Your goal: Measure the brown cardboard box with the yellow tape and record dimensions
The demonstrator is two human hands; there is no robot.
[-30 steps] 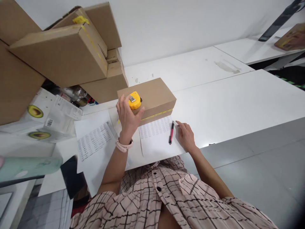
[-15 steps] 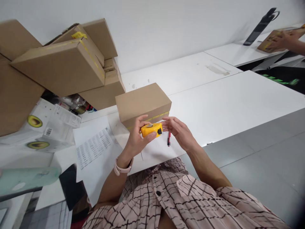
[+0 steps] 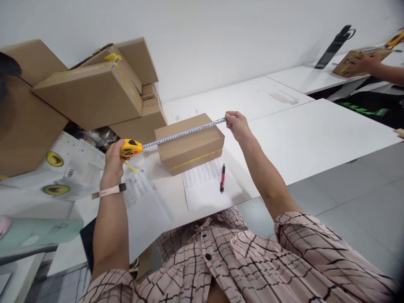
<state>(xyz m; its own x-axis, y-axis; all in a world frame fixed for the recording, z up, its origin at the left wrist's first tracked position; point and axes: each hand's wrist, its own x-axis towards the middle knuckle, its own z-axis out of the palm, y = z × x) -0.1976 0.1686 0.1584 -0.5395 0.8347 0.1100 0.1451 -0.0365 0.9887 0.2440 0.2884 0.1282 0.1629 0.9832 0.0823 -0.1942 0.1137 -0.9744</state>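
A yellow tape measure [image 3: 131, 148] is in my left hand [image 3: 114, 162], fingers wrapped round its case, with a yellow strap hanging below. The silver blade [image 3: 179, 135] is pulled out and stretches across above the cardboard box [image 3: 189, 155]. My right hand [image 3: 236, 125] pinches the blade's far end, just past the box's right side. Whether the blade touches the box top, I cannot tell. In front of the box lies a printed sheet [image 3: 202, 189] with a red and black pen [image 3: 222, 179] on its right part.
Cardboard boxes [image 3: 88, 90] are stacked at the left, above white cartons with avocado pictures [image 3: 59, 168]. More papers [image 3: 142, 210] lie under my left forearm. At the far right, a co-worker's hand [image 3: 362, 63] rests on another box near a dark bottle [image 3: 333, 47].
My hands have moved apart, the left one leftward with the tape case, the right one up and rightward with the blade's end. The blade is now drawn out over the box.
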